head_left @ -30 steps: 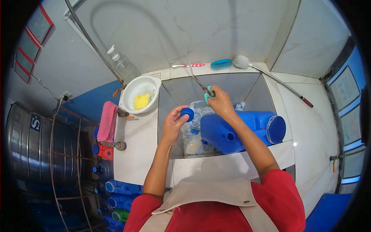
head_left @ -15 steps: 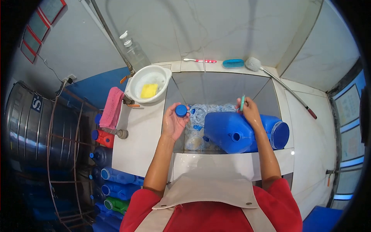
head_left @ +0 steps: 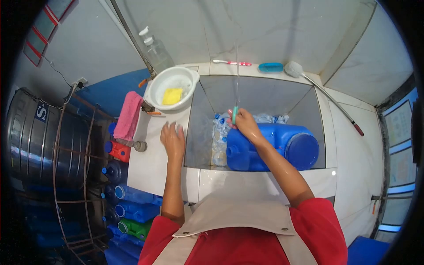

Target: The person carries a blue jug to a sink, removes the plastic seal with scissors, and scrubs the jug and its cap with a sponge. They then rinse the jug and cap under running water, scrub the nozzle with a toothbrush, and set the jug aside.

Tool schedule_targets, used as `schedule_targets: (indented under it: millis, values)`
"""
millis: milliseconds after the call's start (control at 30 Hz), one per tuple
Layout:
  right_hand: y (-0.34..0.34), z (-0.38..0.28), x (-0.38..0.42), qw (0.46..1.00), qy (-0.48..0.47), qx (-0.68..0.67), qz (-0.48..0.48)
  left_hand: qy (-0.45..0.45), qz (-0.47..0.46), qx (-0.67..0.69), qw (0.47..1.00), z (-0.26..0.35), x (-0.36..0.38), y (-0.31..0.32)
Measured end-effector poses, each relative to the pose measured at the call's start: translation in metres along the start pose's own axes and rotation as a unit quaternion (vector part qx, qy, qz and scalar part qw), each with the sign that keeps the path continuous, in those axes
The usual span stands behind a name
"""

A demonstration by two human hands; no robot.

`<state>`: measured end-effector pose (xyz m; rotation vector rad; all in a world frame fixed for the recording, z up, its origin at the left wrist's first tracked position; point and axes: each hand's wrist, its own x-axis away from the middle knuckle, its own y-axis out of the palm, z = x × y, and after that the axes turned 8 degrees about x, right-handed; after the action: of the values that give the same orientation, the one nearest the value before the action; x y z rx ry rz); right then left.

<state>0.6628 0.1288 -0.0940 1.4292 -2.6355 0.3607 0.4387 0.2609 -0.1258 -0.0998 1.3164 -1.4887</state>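
Observation:
My left hand (head_left: 173, 139) is over the white counter left of the sink, fingers stretched and apart, with nothing visible in it. My right hand (head_left: 245, 123) is closed on a small, flat teal piece (head_left: 235, 115), whose kind I cannot make out. A thin stream of water (head_left: 237, 84) falls onto it. Just below my right hand, a large blue water jug (head_left: 274, 139) lies on its side in the sink, its wide blue lid (head_left: 302, 151) to the right. Clear plastic pieces (head_left: 218, 139) with bits of blue lie in the sink beside the jug.
A white basin (head_left: 152, 90) with a yellow sponge (head_left: 172, 96) stands on the counter near a pump bottle (head_left: 157, 53). Along the back ledge lie a toothbrush (head_left: 232, 62), a blue brush (head_left: 270, 67) and a long-handled brush (head_left: 327, 92). Several jugs (head_left: 132, 212) are stacked lower left.
My left hand has moved left from the sink to the counter, and the blue cap it held is out of sight. My right hand has brought the teal piece left under the water. The jug has turned.

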Motion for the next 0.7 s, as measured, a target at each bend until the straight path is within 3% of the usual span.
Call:
schedule_targets:
  millis: [33, 100, 133, 200, 267, 300, 333, 400, 433, 500, 533, 633, 700]
  values:
    - [0.005, -0.002, -0.001, 1.0, 0.003, -0.025, -0.006, -0.004, -0.009, 0.002, 1.0, 0.013, -0.003, -0.005]
    - [0.006, -0.011, 0.007, 0.999, 0.005, -0.044, -0.005, -0.03, -0.135, 0.313, 0.94, 0.056, -0.02, -0.025]
    - [0.002, -0.022, 0.015, 0.997, 0.006, -0.075, -0.024, -0.03, -0.138, 0.319, 0.937, 0.073, -0.019, -0.026]
    - [-0.018, -0.042, 0.035, 0.994, 0.011, -0.107, -0.034, 0.055, -0.196, 0.355, 0.913, 0.102, -0.013, -0.026]
    - [-0.064, -0.053, 0.06, 0.989, -0.122, 0.048, -0.064, 0.075, -0.229, 0.381, 0.893, 0.132, -0.012, -0.027]
    - [-0.09, -0.051, 0.069, 0.987, -0.125, 0.101, -0.015, 0.093, -0.255, 0.401, 0.875, 0.144, -0.01, -0.026]
    - [-0.118, -0.048, 0.079, 0.979, -0.13, 0.156, 0.034, 0.098, -0.258, 0.404, 0.872, 0.153, -0.004, -0.019]
    - [-0.168, -0.048, 0.104, 0.98, -0.072, 0.173, 0.072, 0.288, -0.253, 0.356, 0.852, 0.164, 0.016, -0.004]
    - [-0.182, -0.042, 0.114, 0.979, -0.071, 0.174, 0.079, 0.292, -0.254, 0.361, 0.849, 0.16, 0.021, 0.0]
    - [-0.202, -0.023, 0.133, 0.984, -0.061, 0.123, 0.111, 0.337, -0.394, 0.223, 0.826, 0.139, 0.02, 0.003]
    - [-0.208, -0.007, 0.137, 0.988, -0.077, 0.081, 0.103, 0.342, -0.396, 0.225, 0.821, 0.127, 0.019, 0.004]
    - [-0.183, 0.023, 0.144, 0.98, -0.131, -0.015, 0.15, 0.296, -0.408, 0.16, 0.849, 0.117, 0.017, -0.001]
    - [-0.143, 0.033, 0.135, 0.973, -0.167, -0.028, 0.157, 0.1, -0.338, 0.433, 0.83, 0.146, 0.025, -0.002]
